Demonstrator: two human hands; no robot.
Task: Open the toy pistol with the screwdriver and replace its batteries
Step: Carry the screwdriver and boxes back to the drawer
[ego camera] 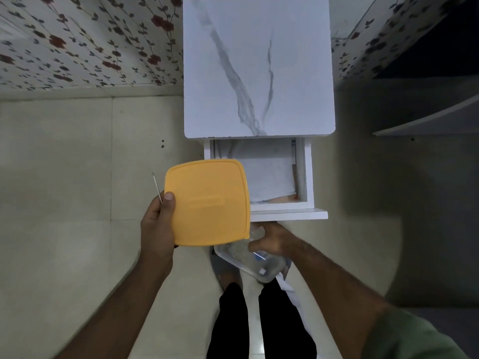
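Observation:
My left hand (pixel 158 226) holds a yellow square lid (pixel 208 202) by its left edge, thumb on top. The same hand also grips a thin screwdriver (pixel 156 186), whose metal shaft sticks up beside the lid. Below the lid, my right hand (pixel 272 239) grips a clear plastic container (pixel 255 263) tilted in front of my legs. Small items lie inside it, too blurred to name. The toy pistol is not in view.
A small white cabinet with a marble-pattern top (pixel 259 68) stands against the flowered wall. Its drawer (pixel 308 174) is pulled open toward me, lined with paper. Pale floor tiles lie left and right. A white shelf edge (pixel 427 123) juts in at the right.

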